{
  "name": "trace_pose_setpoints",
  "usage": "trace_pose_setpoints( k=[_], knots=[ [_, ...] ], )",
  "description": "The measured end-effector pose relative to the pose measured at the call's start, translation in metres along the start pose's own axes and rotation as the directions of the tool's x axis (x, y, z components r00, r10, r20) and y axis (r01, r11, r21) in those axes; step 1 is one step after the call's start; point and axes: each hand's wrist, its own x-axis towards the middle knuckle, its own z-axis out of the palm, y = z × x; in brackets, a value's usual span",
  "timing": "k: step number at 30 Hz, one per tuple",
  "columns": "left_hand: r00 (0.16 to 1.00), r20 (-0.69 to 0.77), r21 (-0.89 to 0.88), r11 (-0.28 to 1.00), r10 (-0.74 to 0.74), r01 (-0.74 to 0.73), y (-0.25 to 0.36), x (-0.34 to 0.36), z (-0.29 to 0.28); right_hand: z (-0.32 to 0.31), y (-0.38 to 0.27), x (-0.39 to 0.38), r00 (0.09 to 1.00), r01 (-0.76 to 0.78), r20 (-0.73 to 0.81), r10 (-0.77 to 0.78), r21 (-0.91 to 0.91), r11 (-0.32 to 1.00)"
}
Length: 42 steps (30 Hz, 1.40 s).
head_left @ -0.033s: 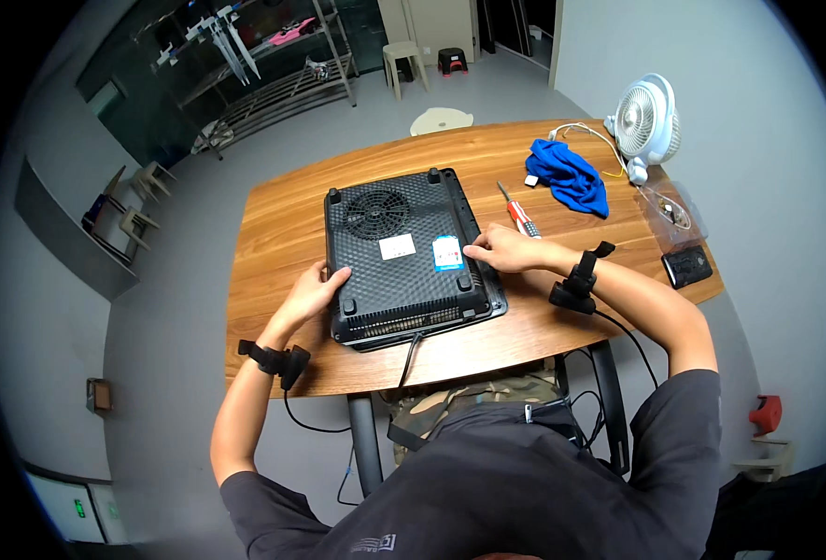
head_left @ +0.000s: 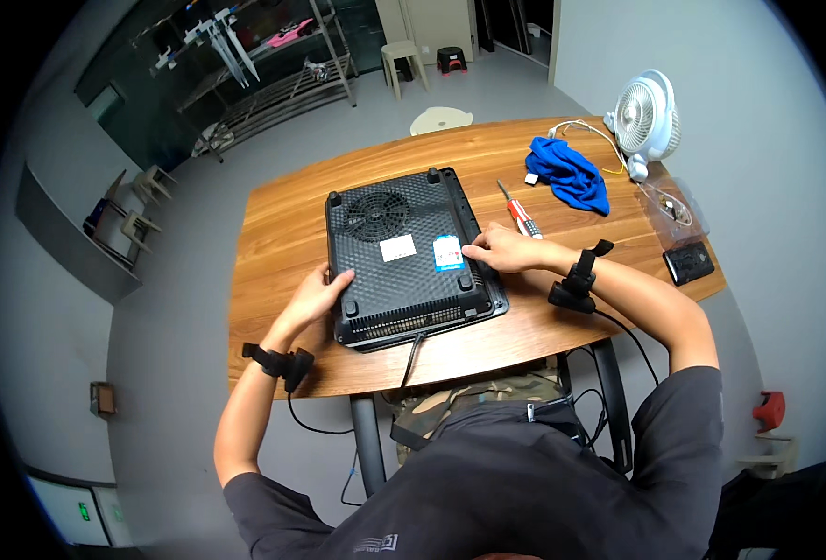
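A black induction cooker point(head_left: 385, 299) lies upside down on the wooden table in front of me. Its underside shows a round fan grille, stubby feet, a white label and a blue-and-white sticker. My left hand point(head_left: 316, 293) grips its left edge, thumb on the underside and fingers down the side, partly hidden. On the right edge, my right hand point(head_left: 506, 249) holds it the same way, thumb close to the sticker. A power cord point(head_left: 413, 358) runs from its near side over the table's front edge. Just beyond my right hand lies a screwdriver point(head_left: 523, 217) with a red-and-white handle.
A blue cloth point(head_left: 570, 175) lies at the table's point(head_left: 277, 243) back right, near a white fan point(head_left: 642, 121) with its cable. A clear plastic bag point(head_left: 671, 213) and a black wallet-like object point(head_left: 688, 263) sit along the right edge. Wrist-strap cables hang from both forearms.
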Motion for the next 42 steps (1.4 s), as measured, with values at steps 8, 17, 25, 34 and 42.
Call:
trace_pose_setpoints(
  k=[8,17,25,34,42],
  knots=[
    [0.999,-0.053,0.182,0.983,0.008,0.001,0.012,-0.006,0.014,0.019,0.004,0.018,0.988,-0.137,-0.064,0.138,0.022,0.99],
    [0.995,-0.098,0.234,0.971,-0.016,0.038,0.033,-0.017,0.017,0.001,-0.019,0.021,0.935,-0.347,0.141,0.326,0.562,0.751],
    [0.993,-0.095,0.4,0.911,-0.064,0.097,0.023,-0.005,0.016,-0.011,-0.03,0.025,0.911,-0.412,0.2,0.361,0.503,0.76],
    [0.988,-0.149,0.369,0.929,0.042,0.016,0.01,-0.002,0.025,-0.014,-0.022,0.023,0.943,-0.332,0.214,0.254,0.628,0.704],
    [0.988,-0.152,0.417,0.908,0.018,0.047,0.02,-0.003,0.025,-0.023,-0.035,0.001,0.959,-0.285,0.152,0.241,0.535,0.795]
  ],
)
